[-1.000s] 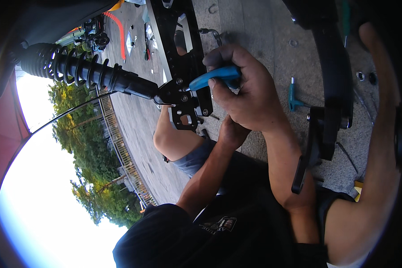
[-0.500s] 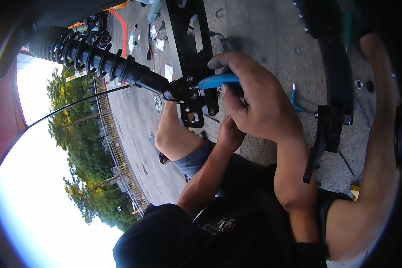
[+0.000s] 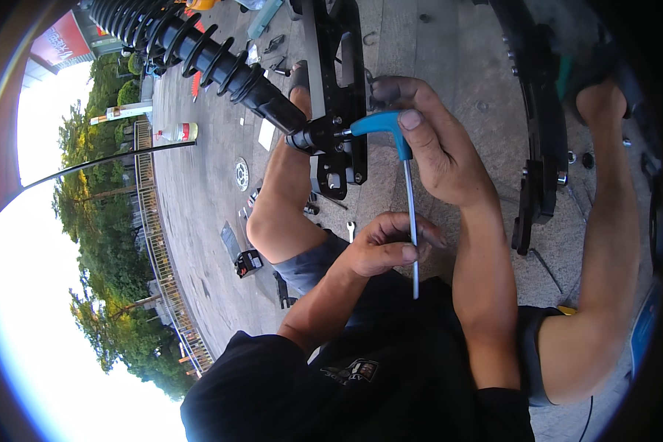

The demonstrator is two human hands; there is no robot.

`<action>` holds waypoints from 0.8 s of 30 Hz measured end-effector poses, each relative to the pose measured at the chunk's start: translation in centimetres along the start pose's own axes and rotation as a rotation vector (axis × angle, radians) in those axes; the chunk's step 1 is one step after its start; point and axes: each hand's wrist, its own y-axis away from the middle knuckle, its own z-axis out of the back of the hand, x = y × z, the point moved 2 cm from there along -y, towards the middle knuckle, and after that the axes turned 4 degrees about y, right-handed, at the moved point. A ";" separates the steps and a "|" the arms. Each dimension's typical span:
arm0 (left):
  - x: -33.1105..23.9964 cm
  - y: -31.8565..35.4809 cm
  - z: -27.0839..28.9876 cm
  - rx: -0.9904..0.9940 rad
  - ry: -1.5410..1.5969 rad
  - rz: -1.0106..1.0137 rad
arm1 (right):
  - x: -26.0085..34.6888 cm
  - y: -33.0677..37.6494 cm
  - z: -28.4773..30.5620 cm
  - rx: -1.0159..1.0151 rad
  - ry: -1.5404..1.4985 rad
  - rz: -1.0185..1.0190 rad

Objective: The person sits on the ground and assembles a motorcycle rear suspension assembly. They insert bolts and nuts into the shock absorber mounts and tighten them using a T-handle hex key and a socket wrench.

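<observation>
Near the black bracket [image 3: 321, 135], right hand [image 3: 448, 158] holds the blue hex key [image 3: 378, 123]; left hand [image 3: 381, 247] is at its shaft [image 3: 409, 199], grip unclear. Keep the short tip [image 3: 344, 133] straight.

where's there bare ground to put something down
Bare paving lies between the railing and the silver disc. A second patch, with a few small parts on it, lies between the black frame and the curved black arm. It's crowded around the blue-handled hex key, by the left hand and right hand.
</observation>
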 end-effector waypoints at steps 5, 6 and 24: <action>-3.3 -1.6 -2.3 0.281 0.507 -0.305 | 0.5 0.5 0.0 -0.083 0.149 0.240; -4.3 -1.8 -2.7 0.271 0.539 -0.345 | 0.7 0.6 -0.1 -0.075 0.152 0.265; 4.6 6.9 6.7 -0.318 0.296 0.054 | -6.5 -1.1 2.4 0.105 -0.037 -0.486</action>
